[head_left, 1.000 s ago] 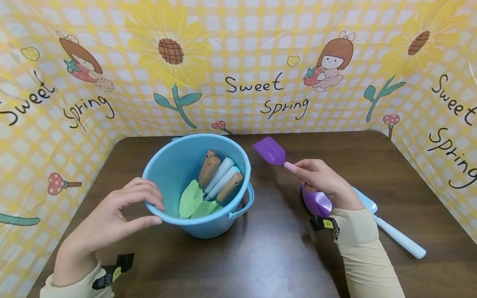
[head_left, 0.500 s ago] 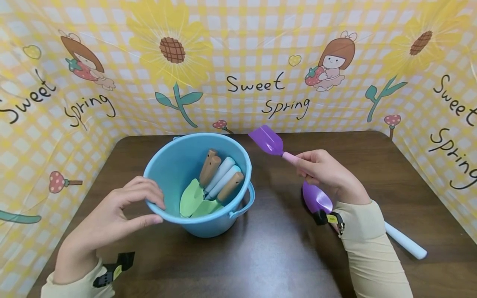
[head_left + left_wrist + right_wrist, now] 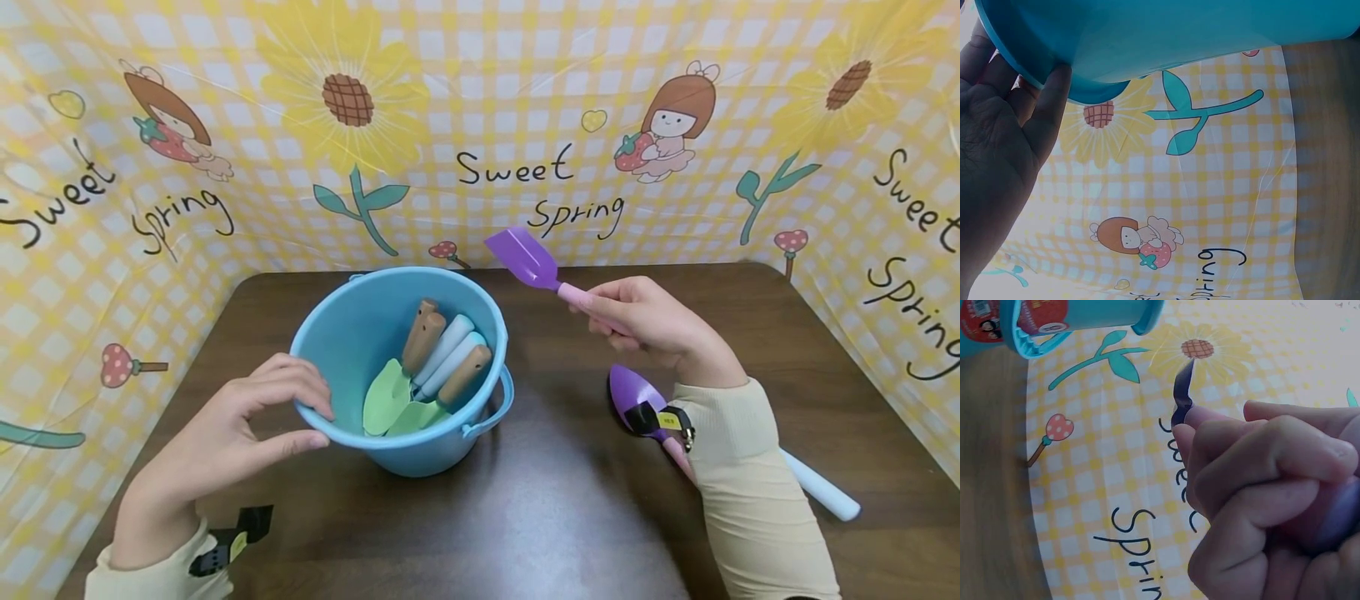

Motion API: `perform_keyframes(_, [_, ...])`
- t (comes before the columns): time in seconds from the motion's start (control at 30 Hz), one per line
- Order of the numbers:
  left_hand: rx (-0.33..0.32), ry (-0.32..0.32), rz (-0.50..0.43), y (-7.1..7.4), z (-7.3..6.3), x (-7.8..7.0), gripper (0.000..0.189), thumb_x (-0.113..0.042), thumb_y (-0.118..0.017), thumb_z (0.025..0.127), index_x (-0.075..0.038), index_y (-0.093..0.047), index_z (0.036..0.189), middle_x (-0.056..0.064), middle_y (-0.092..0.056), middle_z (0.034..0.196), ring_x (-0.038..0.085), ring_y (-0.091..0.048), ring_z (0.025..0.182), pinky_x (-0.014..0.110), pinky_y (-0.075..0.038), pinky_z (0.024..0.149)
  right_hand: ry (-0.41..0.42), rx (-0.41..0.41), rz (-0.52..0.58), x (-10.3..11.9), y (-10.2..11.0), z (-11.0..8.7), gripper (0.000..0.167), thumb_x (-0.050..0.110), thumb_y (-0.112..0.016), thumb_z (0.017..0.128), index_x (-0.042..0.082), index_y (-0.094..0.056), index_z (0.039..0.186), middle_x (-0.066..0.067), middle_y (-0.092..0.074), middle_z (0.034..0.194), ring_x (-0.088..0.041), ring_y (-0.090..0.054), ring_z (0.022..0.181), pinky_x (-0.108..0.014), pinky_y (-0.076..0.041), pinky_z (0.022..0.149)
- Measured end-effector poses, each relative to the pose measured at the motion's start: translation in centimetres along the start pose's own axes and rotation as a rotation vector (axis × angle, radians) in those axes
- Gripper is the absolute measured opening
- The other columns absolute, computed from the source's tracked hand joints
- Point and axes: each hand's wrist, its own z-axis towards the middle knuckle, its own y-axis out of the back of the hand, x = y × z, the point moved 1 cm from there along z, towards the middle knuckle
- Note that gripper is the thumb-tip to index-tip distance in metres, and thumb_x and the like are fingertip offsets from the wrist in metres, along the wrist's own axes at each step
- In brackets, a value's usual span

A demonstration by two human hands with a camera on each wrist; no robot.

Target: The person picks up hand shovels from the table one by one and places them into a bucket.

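My left hand [image 3: 247, 417] grips the near-left rim of a light blue bucket [image 3: 427, 460], fingers inside and thumb outside. In the left wrist view the thumb lies against the bucket wall [image 3: 1179, 37]. Inside the bucket lie several small garden tools with green blades [image 3: 386, 396] and brown [image 3: 424, 337] or pale blue handles [image 3: 453, 354]. My right hand [image 3: 645, 321] holds a purple toy shovel [image 3: 527, 260] by its pink handle, raised right of the bucket with the blade pointing up and left. The right wrist view shows fingers curled round the handle [image 3: 1207, 415].
A second purple trowel [image 3: 633, 387] with a pink handle lies on the brown table [image 3: 510, 533] below my right forearm. A pale blue handle [image 3: 821, 487] sticks out beyond the sleeve. Patterned yellow checked cloth [image 3: 510, 108] walls the back and sides.
My right hand has lifted the purple shovel upward and slightly left, away from the other trowel. My left hand keeps its hold on the bucket rim.
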Motion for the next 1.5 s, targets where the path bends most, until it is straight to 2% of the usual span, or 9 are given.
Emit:
perform_keyframes(0.13, [0.004,0.012,-0.005,0.0,0.0,0.1,0.049,0.011,-0.085,0.065,-0.022,-0.070,0.098,-0.006,-0.068,0.096,0.009,-0.052,0.109,0.018,-0.039,0.097,0.016,0.007,-0.004,0.7,0.0,0.1,0.030,0.030,-0.057,0.101,0.002,-0.067,0.104,0.004,-0.049,0.063,-0.005,-0.033,0.045,-0.019,-0.027,0.044])
perform_keyframes(0.3, [-0.012,-0.053,-0.012,0.0,0.1,0.3,0.050,0.012,-0.085,0.063,-0.020,-0.070,0.098,-0.002,-0.068,0.095,0.012,-0.053,0.108,0.021,-0.039,0.096,0.022,0.014,-0.026,1.3,-0.1,0.2,0.033,0.034,-0.059,0.101,0.003,-0.067,0.106,0.003,-0.048,0.063,-0.006,-0.033,0.046,-0.020,-0.027,0.044])
perform_keyframes(0.4, [-0.015,-0.059,-0.021,-0.1,0.1,0.4,0.051,0.014,-0.084,0.063,-0.020,-0.070,0.099,-0.003,-0.068,0.095,0.012,-0.053,0.108,0.021,-0.039,0.096,0.033,0.026,-0.031,1.6,-0.1,0.3,0.033,0.034,-0.058,0.101,0.002,-0.066,0.107,0.003,-0.047,0.062,-0.006,-0.033,0.046,-0.020,-0.026,0.044])
perform_keyframes(0.67, [-0.017,-0.049,-0.015,-0.1,0.0,0.3,0.052,0.014,-0.084,0.062,-0.020,-0.070,0.098,-0.006,-0.068,0.096,0.012,-0.053,0.107,0.020,-0.039,0.095,0.056,0.053,-0.002,2.2,-0.4,0.5,0.027,0.027,-0.056,0.102,0.002,-0.064,0.106,0.002,-0.048,0.064,-0.007,-0.035,0.047,-0.021,-0.027,0.044])
perform_keyframes(1.03, [-0.017,-0.059,-0.013,-0.1,0.0,0.4,0.051,0.013,-0.085,0.063,-0.020,-0.070,0.099,-0.007,-0.068,0.096,0.012,-0.053,0.107,0.020,-0.040,0.095,0.067,0.114,-0.112,4.1,-0.9,0.8,0.035,0.035,-0.060,0.100,0.001,-0.066,0.101,0.001,-0.040,0.060,-0.010,-0.029,0.045,-0.026,-0.022,0.043])
perform_keyframes(1.2, [-0.018,-0.053,-0.009,0.0,0.1,0.2,0.051,0.013,-0.085,0.063,-0.020,-0.070,0.098,-0.006,-0.068,0.096,0.012,-0.053,0.107,0.020,-0.040,0.094,0.065,0.136,-0.140,5.0,-1.6,1.2,0.037,0.038,-0.063,0.098,0.001,-0.065,0.094,0.001,-0.039,0.060,-0.011,-0.026,0.044,-0.026,-0.022,0.043])
perform_keyframes(1.3, [-0.008,-0.022,-0.006,0.0,0.1,0.1,0.050,0.012,-0.085,0.064,-0.022,-0.070,0.098,-0.007,-0.068,0.097,0.010,-0.052,0.108,0.019,-0.039,0.095,0.061,0.151,-0.155,5.5,-2.1,1.4,0.039,0.041,-0.063,0.097,0.002,-0.064,0.091,0.000,-0.038,0.061,-0.011,-0.026,0.045,-0.026,-0.022,0.044])
perform_keyframes(1.5, [0.003,-0.001,-0.003,0.0,0.0,0.0,0.048,0.010,-0.085,0.066,-0.022,-0.070,0.098,-0.008,-0.068,0.097,0.010,-0.052,0.108,0.019,-0.039,0.096,0.057,0.192,-0.218,6.9,-3.1,1.7,0.047,0.046,-0.064,0.095,0.002,-0.058,0.081,0.000,-0.035,0.059,-0.013,-0.024,0.045,-0.027,-0.021,0.045])
